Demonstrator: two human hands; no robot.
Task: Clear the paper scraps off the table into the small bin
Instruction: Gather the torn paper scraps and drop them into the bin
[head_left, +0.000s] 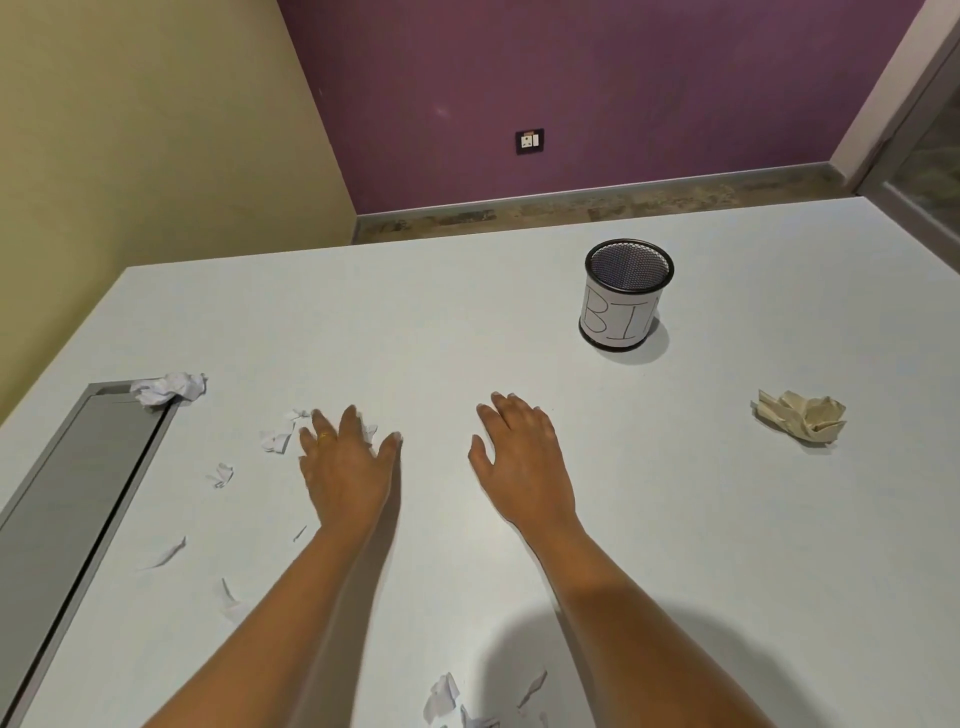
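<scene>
On the table, well left of the bin, paper scraps lie scattered, with a white wad farther left and a beige wad right of it. Nothing looks binned yet. The left hand and right hand lie flat, fingers spread, holding nothing. The bin's label reads "BI"; the rest curves away.

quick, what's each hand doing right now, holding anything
Left hand: open, fingers spread over the small paper scraps, gripping nothing.
Right hand: open, fingers spread above the table, empty.
</scene>
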